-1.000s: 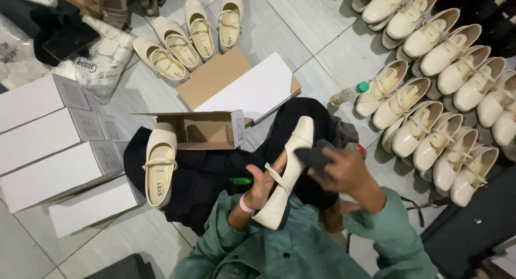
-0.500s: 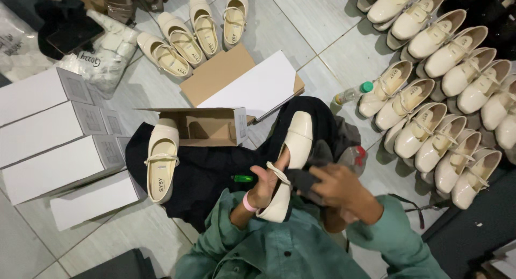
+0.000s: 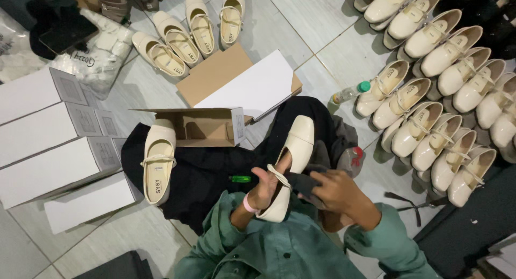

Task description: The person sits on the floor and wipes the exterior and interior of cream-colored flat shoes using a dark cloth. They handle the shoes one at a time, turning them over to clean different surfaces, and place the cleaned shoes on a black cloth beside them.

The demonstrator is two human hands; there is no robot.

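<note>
Left hand grips a cream strap shoe at mid-frame, fingers through its strap, toe pointing to 1 o'clock; right hand clasps a dark cloth pressed against the shoe's side. At 9 o'clock from the held shoe, a second cream shoe lies on black fabric beside an open cardboard box; white boxes sit further toward 9 o'clock. Rows of cream shoes fill 2 o'clock; a small green item lies just left of the left hand.
</note>
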